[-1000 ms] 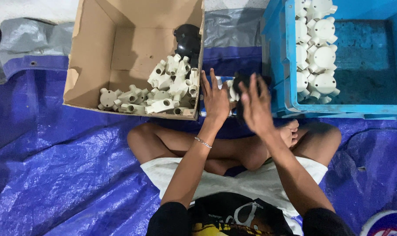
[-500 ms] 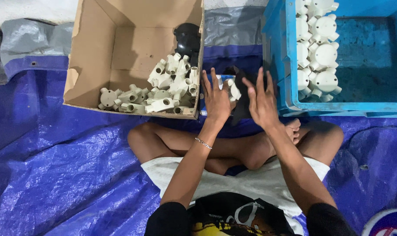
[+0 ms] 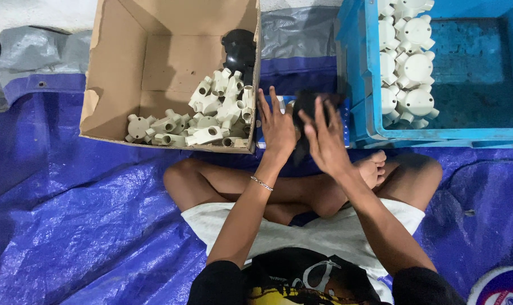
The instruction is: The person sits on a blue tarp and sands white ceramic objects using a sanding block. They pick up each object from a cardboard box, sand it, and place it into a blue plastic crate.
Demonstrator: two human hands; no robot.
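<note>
Left hand and right hand are raised with fingers spread, a dark object between them. Cardboard box contains cream conduit fittings; blue crate contains white junction boxes. Blue tarpaulin lies underneath.

narrow gap between the brown cardboard box and the blue plastic crate, filled by 2 raised hands, left hand and right hand, with a dark blurred object between them. open blue tarpaulin at left. crossed legs blocking below.
</note>
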